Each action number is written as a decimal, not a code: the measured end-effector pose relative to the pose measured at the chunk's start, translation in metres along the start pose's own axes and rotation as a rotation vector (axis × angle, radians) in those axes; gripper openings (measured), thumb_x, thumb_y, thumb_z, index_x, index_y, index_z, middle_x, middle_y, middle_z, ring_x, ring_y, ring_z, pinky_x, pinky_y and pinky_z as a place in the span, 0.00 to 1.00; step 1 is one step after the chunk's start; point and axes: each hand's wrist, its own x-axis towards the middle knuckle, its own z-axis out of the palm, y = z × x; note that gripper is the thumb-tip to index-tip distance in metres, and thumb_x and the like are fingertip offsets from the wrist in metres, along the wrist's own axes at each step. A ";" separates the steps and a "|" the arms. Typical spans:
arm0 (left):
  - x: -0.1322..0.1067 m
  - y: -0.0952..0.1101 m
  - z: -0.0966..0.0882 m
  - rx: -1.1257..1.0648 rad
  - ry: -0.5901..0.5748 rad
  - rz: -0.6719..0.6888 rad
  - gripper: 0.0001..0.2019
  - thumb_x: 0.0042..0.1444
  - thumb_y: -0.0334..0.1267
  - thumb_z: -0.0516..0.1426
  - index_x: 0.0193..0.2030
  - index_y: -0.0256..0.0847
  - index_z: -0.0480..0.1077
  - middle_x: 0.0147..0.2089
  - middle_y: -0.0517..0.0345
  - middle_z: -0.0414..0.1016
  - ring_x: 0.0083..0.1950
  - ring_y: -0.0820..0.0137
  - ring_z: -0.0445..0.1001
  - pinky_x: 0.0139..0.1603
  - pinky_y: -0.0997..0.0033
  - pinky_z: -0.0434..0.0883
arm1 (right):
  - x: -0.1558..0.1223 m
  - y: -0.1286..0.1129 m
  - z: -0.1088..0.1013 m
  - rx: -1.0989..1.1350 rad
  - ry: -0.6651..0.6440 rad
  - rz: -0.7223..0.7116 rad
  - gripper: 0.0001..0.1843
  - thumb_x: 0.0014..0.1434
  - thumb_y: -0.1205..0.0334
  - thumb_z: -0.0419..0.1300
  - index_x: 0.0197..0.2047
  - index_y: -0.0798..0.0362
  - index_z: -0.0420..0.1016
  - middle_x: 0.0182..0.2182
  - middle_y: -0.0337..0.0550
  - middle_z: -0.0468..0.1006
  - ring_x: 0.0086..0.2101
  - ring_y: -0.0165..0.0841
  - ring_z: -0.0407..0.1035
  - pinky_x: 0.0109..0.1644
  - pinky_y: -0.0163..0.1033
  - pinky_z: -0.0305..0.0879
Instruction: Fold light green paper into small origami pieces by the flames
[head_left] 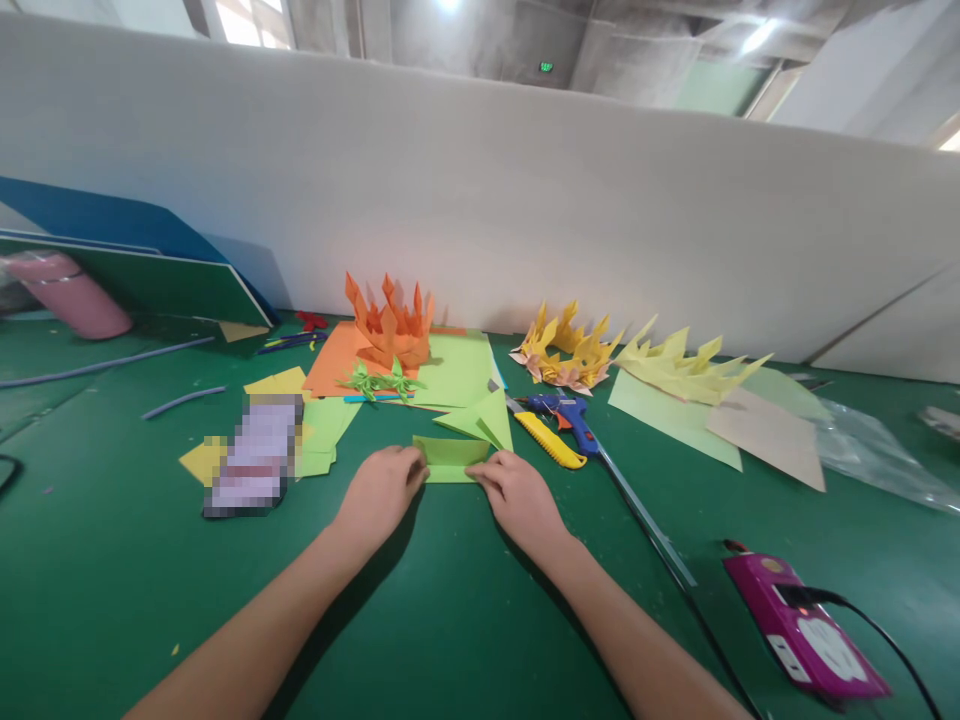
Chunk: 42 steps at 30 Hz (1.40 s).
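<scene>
A small folded piece of light green paper [450,459] lies on the green table [112,580] in front of me. My left hand [381,488] pinches its left edge with the fingers closed. At the paper's right edge, my right hand [516,494] does the same, fingertips pressed on the fold. Just behind the paper lies another folded green piece [480,418].
Behind are an orange origami crown [390,325] on orange and green sheets, yellow folded crowns [570,352], a yellow utility knife [550,438], a blue glue gun [574,415], a metal ruler [646,525], a magenta device [802,625] with a cable, a pink bottle [71,292] and a white partition [480,200].
</scene>
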 end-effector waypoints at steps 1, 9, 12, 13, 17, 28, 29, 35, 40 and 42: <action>0.000 0.000 -0.001 0.009 -0.002 -0.003 0.08 0.56 0.33 0.50 0.28 0.40 0.68 0.26 0.57 0.68 0.30 0.67 0.67 0.32 0.70 0.61 | 0.000 0.000 0.000 0.000 0.002 -0.001 0.12 0.59 0.69 0.53 0.40 0.52 0.78 0.29 0.44 0.72 0.32 0.33 0.68 0.36 0.35 0.62; -0.003 0.000 -0.003 0.048 0.004 0.013 0.09 0.56 0.33 0.49 0.27 0.39 0.67 0.29 0.55 0.67 0.32 0.67 0.68 0.34 0.70 0.63 | -0.001 0.001 -0.001 -0.028 0.003 -0.017 0.13 0.59 0.69 0.53 0.40 0.52 0.78 0.30 0.44 0.72 0.32 0.33 0.67 0.36 0.35 0.62; -0.003 0.000 -0.002 0.060 -0.012 0.003 0.10 0.57 0.33 0.48 0.28 0.39 0.66 0.30 0.54 0.68 0.33 0.66 0.68 0.35 0.69 0.63 | -0.001 0.000 -0.001 -0.052 0.003 -0.025 0.12 0.59 0.69 0.53 0.40 0.53 0.78 0.30 0.45 0.72 0.32 0.33 0.67 0.36 0.36 0.62; -0.003 0.001 -0.003 0.058 -0.021 -0.001 0.10 0.57 0.33 0.48 0.28 0.39 0.66 0.30 0.54 0.69 0.34 0.66 0.68 0.36 0.69 0.63 | -0.001 0.000 -0.002 -0.057 0.003 -0.029 0.12 0.59 0.69 0.53 0.40 0.53 0.78 0.30 0.45 0.72 0.33 0.33 0.67 0.36 0.35 0.62; -0.001 0.000 -0.005 0.020 -0.045 -0.067 0.07 0.56 0.33 0.50 0.28 0.39 0.65 0.29 0.55 0.70 0.32 0.66 0.68 0.33 0.69 0.61 | -0.001 -0.002 -0.002 -0.067 0.000 -0.034 0.12 0.59 0.70 0.54 0.40 0.54 0.78 0.30 0.45 0.72 0.32 0.33 0.67 0.36 0.35 0.62; -0.003 0.000 -0.006 0.031 -0.027 -0.048 0.06 0.56 0.31 0.49 0.29 0.39 0.64 0.28 0.56 0.68 0.32 0.67 0.67 0.33 0.69 0.61 | -0.002 0.001 0.000 -0.057 0.021 -0.058 0.13 0.59 0.70 0.53 0.40 0.51 0.78 0.29 0.44 0.71 0.31 0.32 0.66 0.35 0.35 0.62; -0.003 0.001 -0.005 0.055 -0.020 -0.021 0.08 0.56 0.31 0.48 0.29 0.39 0.65 0.28 0.56 0.68 0.32 0.66 0.67 0.34 0.69 0.62 | -0.002 0.001 0.000 -0.061 0.019 -0.056 0.13 0.59 0.70 0.53 0.40 0.52 0.78 0.29 0.44 0.71 0.32 0.33 0.67 0.36 0.35 0.62; -0.008 0.010 0.006 0.105 0.015 0.212 0.13 0.55 0.24 0.46 0.32 0.37 0.70 0.35 0.51 0.69 0.38 0.65 0.68 0.41 0.65 0.66 | -0.001 0.000 0.001 -0.084 0.003 -0.054 0.14 0.59 0.70 0.53 0.41 0.51 0.78 0.29 0.44 0.71 0.32 0.33 0.66 0.35 0.36 0.61; -0.012 0.019 0.009 0.146 -0.060 0.247 0.14 0.56 0.25 0.47 0.41 0.37 0.71 0.37 0.50 0.70 0.40 0.63 0.68 0.41 0.63 0.67 | -0.001 -0.001 -0.001 -0.080 -0.008 -0.050 0.14 0.58 0.71 0.53 0.41 0.50 0.78 0.29 0.44 0.71 0.31 0.33 0.66 0.35 0.35 0.61; -0.013 0.022 0.007 0.190 -0.092 0.244 0.15 0.55 0.25 0.47 0.45 0.38 0.70 0.40 0.49 0.70 0.42 0.62 0.68 0.41 0.63 0.67 | -0.001 -0.002 -0.002 -0.078 -0.015 -0.043 0.14 0.58 0.71 0.53 0.41 0.50 0.78 0.29 0.44 0.71 0.32 0.33 0.66 0.35 0.36 0.61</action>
